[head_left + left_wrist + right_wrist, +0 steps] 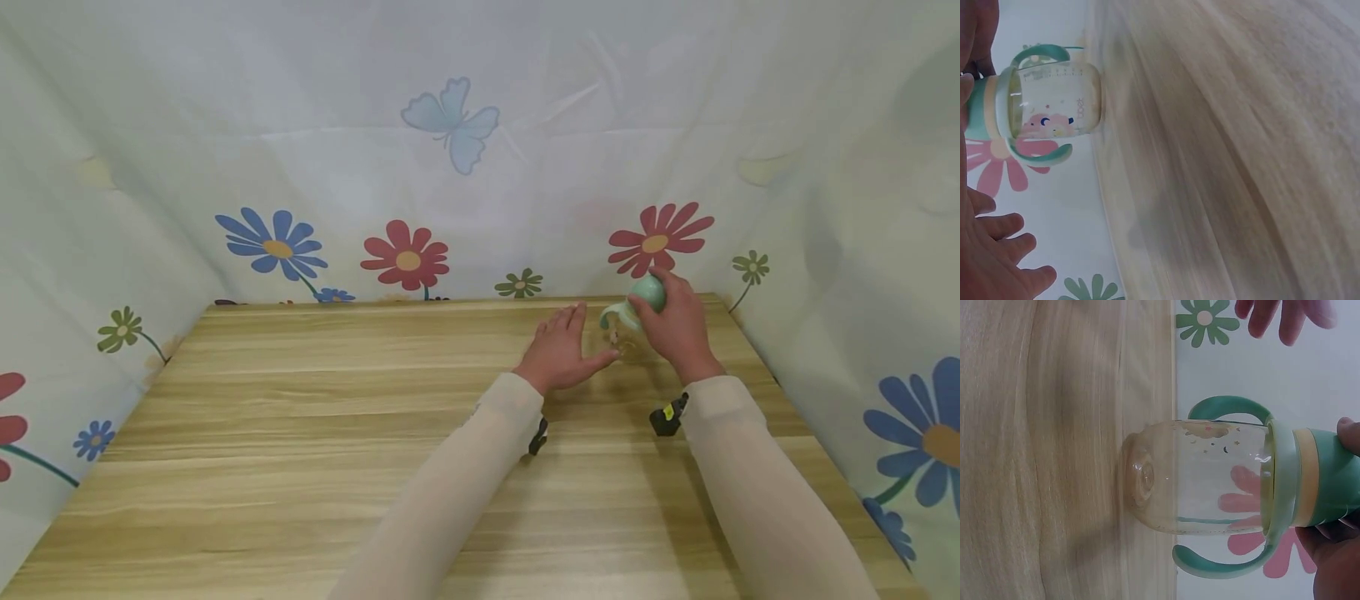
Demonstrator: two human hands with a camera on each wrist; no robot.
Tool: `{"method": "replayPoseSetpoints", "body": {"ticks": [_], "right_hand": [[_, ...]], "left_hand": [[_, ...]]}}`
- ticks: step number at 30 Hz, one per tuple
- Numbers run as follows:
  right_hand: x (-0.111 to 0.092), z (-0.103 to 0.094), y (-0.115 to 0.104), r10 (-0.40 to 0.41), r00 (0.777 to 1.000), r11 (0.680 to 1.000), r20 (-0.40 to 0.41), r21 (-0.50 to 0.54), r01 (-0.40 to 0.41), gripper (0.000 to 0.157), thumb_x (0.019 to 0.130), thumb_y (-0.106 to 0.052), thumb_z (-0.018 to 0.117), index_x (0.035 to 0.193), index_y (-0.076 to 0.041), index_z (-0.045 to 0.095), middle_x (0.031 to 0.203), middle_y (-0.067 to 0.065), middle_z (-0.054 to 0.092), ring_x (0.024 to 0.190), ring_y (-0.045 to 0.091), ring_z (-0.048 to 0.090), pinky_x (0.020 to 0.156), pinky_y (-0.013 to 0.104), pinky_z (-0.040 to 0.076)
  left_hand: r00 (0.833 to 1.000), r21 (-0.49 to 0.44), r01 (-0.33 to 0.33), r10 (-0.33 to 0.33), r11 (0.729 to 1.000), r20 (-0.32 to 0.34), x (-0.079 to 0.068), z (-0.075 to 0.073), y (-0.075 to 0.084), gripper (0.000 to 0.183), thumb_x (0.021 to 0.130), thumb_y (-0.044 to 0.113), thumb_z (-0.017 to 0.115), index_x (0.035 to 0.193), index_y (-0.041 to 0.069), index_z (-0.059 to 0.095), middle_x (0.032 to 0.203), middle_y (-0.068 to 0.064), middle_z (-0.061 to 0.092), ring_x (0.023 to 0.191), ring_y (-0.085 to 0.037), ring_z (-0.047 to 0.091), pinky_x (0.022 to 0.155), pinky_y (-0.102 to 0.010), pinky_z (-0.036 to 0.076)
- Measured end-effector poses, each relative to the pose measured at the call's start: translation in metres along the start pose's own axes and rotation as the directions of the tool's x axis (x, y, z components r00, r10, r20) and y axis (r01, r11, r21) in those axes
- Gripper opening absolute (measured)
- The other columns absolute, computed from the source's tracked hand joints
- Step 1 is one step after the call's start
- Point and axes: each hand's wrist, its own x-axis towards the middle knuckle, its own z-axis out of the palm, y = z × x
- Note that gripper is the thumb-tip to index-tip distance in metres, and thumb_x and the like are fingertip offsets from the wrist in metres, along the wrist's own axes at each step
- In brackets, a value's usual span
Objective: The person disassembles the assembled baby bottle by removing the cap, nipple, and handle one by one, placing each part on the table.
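Note:
A clear baby bottle (1210, 478) with two green side handles and a domed green cap (648, 292) stands upright near the back right of the table. My right hand (677, 325) grips the cap from the right, thumb and fingers curled about it. To the left of the bottle is my left hand (558, 350), fingers straight and thumb spread toward it, holding nothing. In the left wrist view, printed marks and a pink cartoon figure show on the bottle (1057, 103), whose base is right at the tabletop.
The wood-grain table (300, 467) ends at a white curtain (525, 192) printed with flowers and a butterfly, which also hangs along both sides. A small black camera (667, 417) sits at the right wrist.

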Motion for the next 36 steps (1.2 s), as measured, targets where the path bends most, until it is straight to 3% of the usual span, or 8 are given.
{"method": "replayPoseSetpoints", "body": {"ticks": [11, 24, 30, 36], "right_hand": [[-0.006, -0.003, -0.014, -0.061, 0.998, 0.998, -0.002, 0.022, 0.061, 0.057, 0.095, -0.033, 0.061, 0.143, -0.007, 0.043, 0.137, 0.026, 0.049, 0.116, 0.044, 0.053, 0.094, 0.061, 0.047], [-0.013, -0.002, -0.027, -0.137, 0.991, 0.99, 0.003, 0.037, 0.137, 0.056, 0.095, -0.028, 0.062, 0.143, -0.006, 0.044, 0.137, 0.024, 0.05, 0.115, 0.042, 0.054, 0.095, 0.06, 0.046], [-0.018, -0.002, -0.035, -0.164, 0.986, 0.985, 0.016, 0.053, 0.163, 0.055, 0.093, -0.025, 0.065, 0.142, -0.008, 0.045, 0.134, 0.023, 0.052, 0.112, 0.04, 0.056, 0.094, 0.059, 0.049], [-0.021, 0.0, -0.038, -0.189, 0.981, 0.98, 0.046, 0.064, 0.186, 0.056, 0.093, -0.025, 0.066, 0.142, -0.007, 0.044, 0.134, 0.024, 0.053, 0.11, 0.04, 0.056, 0.093, 0.058, 0.05]], "left_hand": [[1.0, -0.079, -0.015, 0.014, 0.997, -0.011, 0.0, -0.004, 0.004, 0.095, 0.089, 0.07, 0.044, 0.156, 0.009, 0.013, 0.16, -0.01, 0.025, 0.148, -0.027, 0.025, 0.12, -0.044, 0.025], [0.989, -0.18, -0.118, 0.098, 0.977, -0.113, 0.004, -0.007, 0.005, 0.093, 0.087, 0.061, 0.059, 0.153, 0.006, 0.022, 0.152, -0.008, 0.039, 0.138, -0.023, 0.042, 0.113, -0.036, 0.037], [0.988, -0.236, -0.119, 0.091, 0.964, -0.127, 0.004, -0.008, 0.006, 0.089, 0.085, 0.058, 0.064, 0.151, 0.011, 0.027, 0.147, -0.005, 0.046, 0.131, -0.019, 0.048, 0.109, -0.034, 0.042], [0.98, -0.277, -0.169, 0.133, 0.946, -0.145, 0.006, -0.007, 0.005, 0.078, 0.085, 0.057, 0.064, 0.146, 0.017, 0.034, 0.132, 0.001, 0.054, 0.115, -0.012, 0.055, 0.1, -0.027, 0.048]]}}
